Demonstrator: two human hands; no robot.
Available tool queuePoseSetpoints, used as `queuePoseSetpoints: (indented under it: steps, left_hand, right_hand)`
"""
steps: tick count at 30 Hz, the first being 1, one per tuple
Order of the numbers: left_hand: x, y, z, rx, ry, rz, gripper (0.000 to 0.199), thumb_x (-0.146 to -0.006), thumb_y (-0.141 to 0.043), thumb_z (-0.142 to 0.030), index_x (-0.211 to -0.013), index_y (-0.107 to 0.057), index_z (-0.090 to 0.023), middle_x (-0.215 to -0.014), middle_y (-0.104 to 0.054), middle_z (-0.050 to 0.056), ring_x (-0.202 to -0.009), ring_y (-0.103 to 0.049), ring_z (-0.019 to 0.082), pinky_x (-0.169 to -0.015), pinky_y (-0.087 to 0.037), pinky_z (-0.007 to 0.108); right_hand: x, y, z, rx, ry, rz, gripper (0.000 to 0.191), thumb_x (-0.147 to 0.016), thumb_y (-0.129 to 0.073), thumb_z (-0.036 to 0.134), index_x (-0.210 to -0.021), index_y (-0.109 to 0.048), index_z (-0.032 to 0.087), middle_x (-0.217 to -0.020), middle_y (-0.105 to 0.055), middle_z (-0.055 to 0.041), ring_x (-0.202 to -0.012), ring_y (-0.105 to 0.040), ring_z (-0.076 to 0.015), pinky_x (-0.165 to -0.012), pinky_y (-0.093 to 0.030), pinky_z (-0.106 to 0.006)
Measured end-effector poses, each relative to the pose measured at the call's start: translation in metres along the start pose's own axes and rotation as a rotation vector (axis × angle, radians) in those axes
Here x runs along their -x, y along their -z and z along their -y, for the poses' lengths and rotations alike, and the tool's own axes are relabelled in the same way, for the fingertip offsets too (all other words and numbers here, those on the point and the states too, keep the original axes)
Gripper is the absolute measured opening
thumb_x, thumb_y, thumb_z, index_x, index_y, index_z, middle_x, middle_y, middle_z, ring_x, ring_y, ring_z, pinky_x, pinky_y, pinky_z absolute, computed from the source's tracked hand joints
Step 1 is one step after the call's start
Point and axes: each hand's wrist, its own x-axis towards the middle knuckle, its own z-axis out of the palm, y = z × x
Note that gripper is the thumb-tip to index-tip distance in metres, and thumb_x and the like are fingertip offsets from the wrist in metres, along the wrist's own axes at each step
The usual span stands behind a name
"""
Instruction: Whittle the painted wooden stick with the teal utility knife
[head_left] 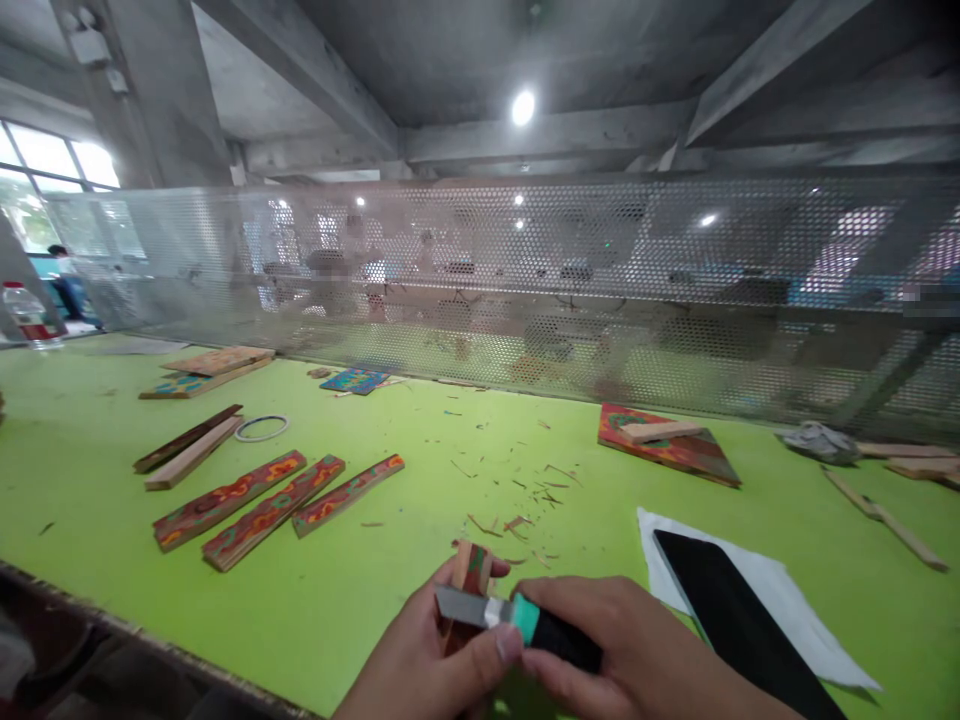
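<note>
At the bottom middle, my left hand (442, 650) is closed around a small painted wood strip (474, 567), red and green on its face with bare wood at the side. My right hand (622, 635) grips a utility knife (559, 635) with a black handle and a teal band. Its short, broad metal blade points left and lies across the strip; whether the edge bites into the wood I cannot tell. My left thumb presses near the base of the blade. Thin wood shavings (551, 495) are scattered on the green table (420, 620) just beyond my hands.
Painted wood strips (251, 490) lie to the left, near a tape ring (262, 428) and stacked boards (214, 370). A red painted board (667, 450) is at right. Beside my right hand, a black phone (739, 610) rests on white paper (817, 620). A perforated metal screen (480, 270) lines the back.
</note>
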Motion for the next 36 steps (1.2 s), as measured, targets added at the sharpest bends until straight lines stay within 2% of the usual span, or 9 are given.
queuePoseSetpoints:
  steps: [3,7,10,12,14,20,25,31,36]
  left_hand:
    - [0.000,0.005,-0.003,-0.071,0.010,0.075,0.079,-0.079,-0.090,-0.066,-0.141,-0.064,-0.025,-0.123,-0.072,0.008,-0.121,-0.063,0.030,-0.102,-0.049,0.037]
    - [0.000,0.008,-0.003,-0.036,0.010,0.116,0.082,-0.080,-0.091,-0.062,-0.147,-0.061,-0.028,-0.138,-0.068,0.009,-0.130,-0.059,0.031,-0.110,-0.045,0.040]
    - [0.003,0.004,-0.003,-0.005,0.076,0.063,0.076,-0.080,-0.091,-0.064,-0.140,-0.065,-0.027,-0.112,-0.070,0.004,-0.096,-0.066,0.021,-0.082,-0.050,0.029]
    - [0.005,-0.001,-0.004,0.014,0.123,0.022,0.075,-0.079,-0.090,-0.067,-0.137,-0.065,-0.026,-0.094,-0.065,-0.002,-0.067,-0.055,0.011,-0.062,-0.043,0.023]
    - [0.007,-0.008,-0.007,0.011,0.148,-0.028,0.075,-0.076,-0.090,-0.071,-0.130,-0.065,-0.024,-0.085,-0.061,-0.006,-0.054,-0.043,0.006,-0.053,-0.037,0.021]
    - [0.003,-0.018,-0.010,-0.113,0.132,-0.122,0.066,-0.073,-0.085,-0.080,-0.090,-0.063,-0.019,-0.070,-0.057,-0.008,-0.046,-0.044,0.005,-0.047,-0.035,0.021]
    - [-0.002,-0.018,-0.006,-0.173,0.151,-0.105,0.069,-0.078,-0.073,-0.087,-0.088,-0.061,-0.020,-0.053,-0.049,-0.010,-0.042,-0.042,0.007,-0.043,-0.031,0.020]
    - [-0.002,-0.022,-0.007,-0.147,0.175,-0.172,0.072,-0.075,-0.069,-0.093,-0.079,-0.053,-0.023,-0.051,-0.050,-0.010,-0.037,-0.039,0.006,-0.038,-0.029,0.019]
    - [-0.002,-0.020,-0.005,-0.008,0.207,-0.172,0.064,-0.080,-0.080,-0.078,-0.102,-0.057,-0.022,-0.055,-0.057,-0.011,-0.039,-0.042,0.005,-0.040,-0.032,0.014]
  right_hand:
    - [0.001,-0.002,0.000,-0.028,0.014,0.017,0.031,-0.103,-0.064,0.051,-0.090,-0.070,0.023,-0.082,-0.078,-0.0031,-0.067,-0.064,-0.0171,-0.060,-0.038,-0.027]
    - [0.001,-0.004,0.000,-0.033,0.026,-0.029,0.032,-0.101,-0.065,0.051,-0.085,-0.068,0.023,-0.075,-0.075,-0.0010,-0.061,-0.057,-0.0151,-0.057,-0.034,-0.027]
    - [0.001,-0.003,0.001,-0.013,0.033,-0.051,0.026,-0.101,-0.067,0.045,-0.089,-0.071,0.023,-0.076,-0.076,-0.0014,-0.061,-0.062,-0.0161,-0.056,-0.035,-0.027]
    - [0.002,-0.003,0.001,0.006,0.040,-0.059,0.020,-0.101,-0.069,0.042,-0.101,-0.075,0.023,-0.084,-0.081,-0.0033,-0.067,-0.070,-0.0191,-0.060,-0.040,-0.027]
    - [0.003,-0.003,0.000,0.022,0.040,-0.068,0.021,-0.102,-0.069,0.040,-0.112,-0.075,0.023,-0.096,-0.084,-0.0061,-0.077,-0.077,-0.0232,-0.066,-0.047,-0.028]
    - [0.005,-0.008,-0.001,0.139,0.018,-0.164,0.020,-0.105,-0.066,0.041,-0.105,-0.074,0.023,-0.090,-0.084,-0.0056,-0.077,-0.079,-0.0243,-0.066,-0.054,-0.028]
    - [0.003,-0.015,-0.001,0.159,0.018,-0.265,0.028,-0.111,-0.057,0.048,-0.112,-0.074,0.025,-0.093,-0.084,-0.0056,-0.078,-0.082,-0.0256,-0.065,-0.058,-0.030]
    - [-0.005,-0.004,-0.018,0.216,-0.180,-0.570,0.047,-0.112,-0.042,0.063,-0.105,-0.072,0.027,-0.084,-0.082,-0.0055,-0.070,-0.079,-0.0306,-0.060,-0.056,-0.038]
    - [-0.007,0.003,-0.016,0.123,-0.163,-0.463,0.037,-0.111,-0.049,0.055,-0.102,-0.072,0.028,-0.081,-0.081,-0.0041,-0.068,-0.076,-0.0274,-0.061,-0.056,-0.036]
